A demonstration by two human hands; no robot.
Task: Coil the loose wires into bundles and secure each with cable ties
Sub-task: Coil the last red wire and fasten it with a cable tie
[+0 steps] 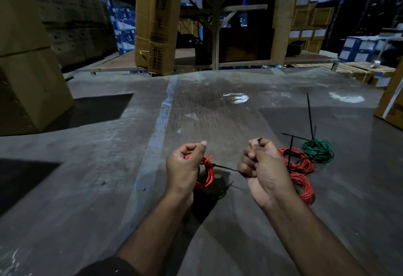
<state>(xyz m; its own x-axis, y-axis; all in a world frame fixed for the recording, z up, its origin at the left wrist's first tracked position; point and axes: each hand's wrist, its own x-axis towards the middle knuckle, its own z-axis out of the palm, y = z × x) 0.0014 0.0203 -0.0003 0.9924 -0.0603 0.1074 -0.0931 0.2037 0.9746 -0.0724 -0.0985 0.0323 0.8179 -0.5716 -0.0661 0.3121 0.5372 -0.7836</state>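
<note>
The floor [218, 112] is smooth grey concrete, scuffed and patchily shiny, with a worn pale-blue painted stripe [162, 112] running away from the person.

Held above the floor, just right of the stripe, is a small coil of glossy red wire [207, 174]. The left hand [185, 166] grips it, fingers curled round the coil's left side. A thin black cable tie [225, 168] is looped on the coil and stretches taut to the right hand [261, 166], whose fingers are curled tightly round the tie's free tail.

Just right of the right hand, 2 more red wire coils lie on the floor: the farther red coil [298, 160] carries an upright black tie, while the nearer red coil [305, 188] is partly hidden by the wrist. Beside them sits a round green wire coil [318, 151] with long black ties sticking up.

Brown cardboard boxes [32, 68] stand at the floor's left edge, well apart from the hands. Bare concrete lies between.
</note>
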